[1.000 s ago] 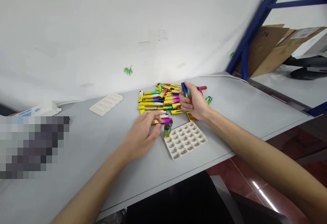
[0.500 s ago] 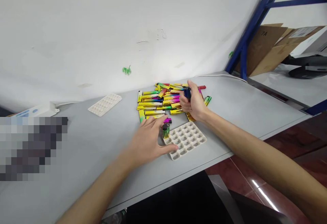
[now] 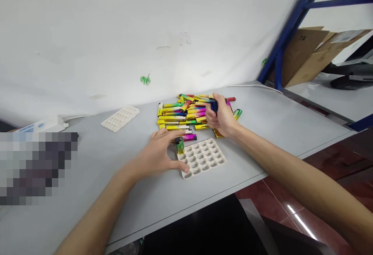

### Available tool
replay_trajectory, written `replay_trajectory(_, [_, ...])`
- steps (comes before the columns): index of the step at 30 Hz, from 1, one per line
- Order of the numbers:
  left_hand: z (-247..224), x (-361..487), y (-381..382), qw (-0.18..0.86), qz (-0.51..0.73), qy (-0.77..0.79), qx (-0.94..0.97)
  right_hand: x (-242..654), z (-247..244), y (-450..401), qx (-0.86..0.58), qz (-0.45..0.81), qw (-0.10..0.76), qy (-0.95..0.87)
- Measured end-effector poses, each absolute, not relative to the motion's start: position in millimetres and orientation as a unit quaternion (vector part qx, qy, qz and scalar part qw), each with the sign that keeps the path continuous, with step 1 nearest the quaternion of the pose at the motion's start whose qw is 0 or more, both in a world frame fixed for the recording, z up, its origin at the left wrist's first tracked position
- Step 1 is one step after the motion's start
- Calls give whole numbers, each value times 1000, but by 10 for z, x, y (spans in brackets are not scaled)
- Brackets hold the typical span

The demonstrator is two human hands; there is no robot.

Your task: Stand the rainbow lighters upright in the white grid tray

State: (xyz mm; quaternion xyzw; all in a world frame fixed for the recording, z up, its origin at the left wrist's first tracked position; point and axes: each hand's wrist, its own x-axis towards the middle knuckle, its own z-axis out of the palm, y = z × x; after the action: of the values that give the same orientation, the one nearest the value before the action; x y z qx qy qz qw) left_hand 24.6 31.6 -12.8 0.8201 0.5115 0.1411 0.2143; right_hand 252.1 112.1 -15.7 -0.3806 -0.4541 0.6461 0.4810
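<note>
A white molded tray (image 3: 204,156) with rows of pockets lies on the table. A green and yellow lighter (image 3: 180,146) with a black top stands upright in its far left corner pocket. My left hand (image 3: 159,152) spans the tray's left end, its thumb on the near corner and its fingers by the far one, around the standing lighter. Over the right side of a pile of shiny multicolored lighters (image 3: 175,118), my right hand (image 3: 220,117) is closed around a dark blue lighter (image 3: 214,106), whose top shows; its lower part is hidden in the fingers.
Another white tray (image 3: 121,118) lies at the back left near the wall. A white box (image 3: 43,125) sits at the far left. To the right are a blue metal frame (image 3: 278,66) and cardboard boxes (image 3: 313,57). The table's front edge runs below my hands.
My left hand has shifted left, and the tray with the standing lighter has moved left with it, turning slightly. My right hand stays almost still with the blue lighter.
</note>
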Motion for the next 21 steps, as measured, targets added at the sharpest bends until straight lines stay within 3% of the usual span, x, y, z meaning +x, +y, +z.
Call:
replay_trajectory(7, [-33,-27,412,277,228,517,777,2515,-154,1107,-370,654,467,-466])
replay_trajectory(11, [-159,2,495,168,292,577,745,2502,-174,1100,-329,673,450,-485])
replay_trajectory(15, [-293,115,513,35,270,503,820,2554,-167,1100,-282,623,429,-590])
replay_trajectory(21, [-396,207,488,1,220,449,866,2648,-147,1089,-239,622,303,-681])
